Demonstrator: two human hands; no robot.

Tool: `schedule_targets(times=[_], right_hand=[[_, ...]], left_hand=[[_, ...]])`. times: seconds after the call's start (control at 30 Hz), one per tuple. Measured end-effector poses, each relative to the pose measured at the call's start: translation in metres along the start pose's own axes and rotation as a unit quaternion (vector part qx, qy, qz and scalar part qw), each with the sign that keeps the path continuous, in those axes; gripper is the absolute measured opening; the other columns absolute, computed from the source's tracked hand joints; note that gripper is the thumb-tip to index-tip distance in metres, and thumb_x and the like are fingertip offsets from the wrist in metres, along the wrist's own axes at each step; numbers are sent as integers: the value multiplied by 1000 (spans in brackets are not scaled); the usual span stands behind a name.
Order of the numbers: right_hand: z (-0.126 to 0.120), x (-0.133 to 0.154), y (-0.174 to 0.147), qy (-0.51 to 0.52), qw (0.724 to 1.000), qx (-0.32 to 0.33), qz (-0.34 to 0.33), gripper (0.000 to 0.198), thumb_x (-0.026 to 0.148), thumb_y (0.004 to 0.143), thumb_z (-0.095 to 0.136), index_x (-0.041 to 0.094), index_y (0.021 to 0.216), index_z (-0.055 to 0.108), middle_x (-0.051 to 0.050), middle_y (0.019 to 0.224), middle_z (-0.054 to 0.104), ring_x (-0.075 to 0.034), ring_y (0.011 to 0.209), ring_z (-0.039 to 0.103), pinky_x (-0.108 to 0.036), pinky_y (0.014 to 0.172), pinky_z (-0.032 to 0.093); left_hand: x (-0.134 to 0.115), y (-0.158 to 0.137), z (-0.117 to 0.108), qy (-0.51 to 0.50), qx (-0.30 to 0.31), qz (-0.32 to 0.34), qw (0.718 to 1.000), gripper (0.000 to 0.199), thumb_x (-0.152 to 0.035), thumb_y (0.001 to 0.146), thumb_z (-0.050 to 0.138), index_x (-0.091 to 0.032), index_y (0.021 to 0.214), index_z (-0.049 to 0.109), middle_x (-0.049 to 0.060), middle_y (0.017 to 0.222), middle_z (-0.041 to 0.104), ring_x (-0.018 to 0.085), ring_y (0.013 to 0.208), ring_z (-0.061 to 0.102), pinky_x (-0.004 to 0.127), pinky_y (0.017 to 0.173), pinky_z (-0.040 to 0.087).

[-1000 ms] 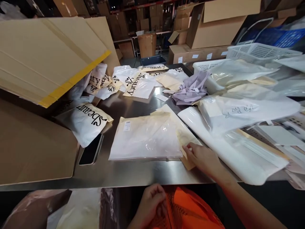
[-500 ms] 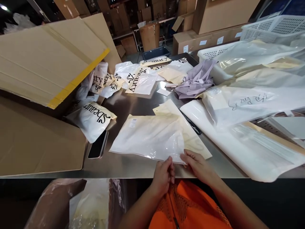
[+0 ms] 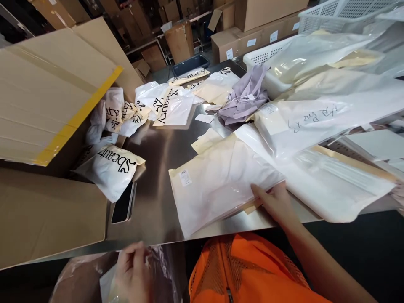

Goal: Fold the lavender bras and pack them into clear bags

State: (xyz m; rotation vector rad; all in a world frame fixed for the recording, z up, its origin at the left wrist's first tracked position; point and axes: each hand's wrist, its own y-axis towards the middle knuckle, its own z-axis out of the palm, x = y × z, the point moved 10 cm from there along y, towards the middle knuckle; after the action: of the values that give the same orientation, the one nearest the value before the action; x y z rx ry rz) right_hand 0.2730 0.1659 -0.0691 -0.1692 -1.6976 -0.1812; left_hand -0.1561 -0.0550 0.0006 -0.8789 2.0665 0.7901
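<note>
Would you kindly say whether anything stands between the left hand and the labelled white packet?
Nothing visible does. The left hand, by the table edge, is apart from the labelled white packet, whose right end the right hand holds.

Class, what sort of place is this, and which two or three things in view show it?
Probably a warehouse packing area: a barcode-labelled packet and printed bags are at a metal table, and cardboard boxes stand beyond it.
</note>
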Motion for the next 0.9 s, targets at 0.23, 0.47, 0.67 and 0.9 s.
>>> schedule_targets(times=[0.23, 0.47, 0.67, 0.9], right_hand=[[12, 25, -12, 0, 999, -27, -29, 66, 54, 73, 74, 19, 121, 45, -11, 108, 65, -26, 97, 63, -43, 84, 52], [-45, 86, -43, -131, 929, -211, -274, 55, 54, 68, 79, 23, 100, 46, -2, 84, 58, -18, 67, 57, -33, 59, 49], [84, 119, -88, -372, 780, 165, -476, 23, 12, 91, 46, 19, 104, 63, -8, 93, 68, -22, 84, 65, -33, 71, 52], [138, 99, -63, -493, 727, 235, -415, 52, -3, 86, 34, 11, 130, 56, -15, 134, 58, -31, 123, 54, -45, 103, 44]], left_hand=[[-161, -89, 156, 285, 266, 481, 785, 19, -38, 85, 63, -20, 90, 66, 6, 85, 68, 23, 79, 63, 31, 59, 42], [-223, -21, 157, 359, 227, 461, 780, 29, -29, 92, 47, -20, 65, 56, 1, 66, 60, 16, 61, 57, 29, 52, 22], [-247, -16, 154, 400, 248, 429, 771, 34, -33, 93, 43, -19, 66, 57, 2, 71, 63, 16, 63, 58, 30, 54, 17], [-244, -20, 149, 433, 251, 392, 772, 31, -31, 93, 42, -21, 71, 62, 2, 76, 67, 18, 68, 61, 31, 54, 17]])
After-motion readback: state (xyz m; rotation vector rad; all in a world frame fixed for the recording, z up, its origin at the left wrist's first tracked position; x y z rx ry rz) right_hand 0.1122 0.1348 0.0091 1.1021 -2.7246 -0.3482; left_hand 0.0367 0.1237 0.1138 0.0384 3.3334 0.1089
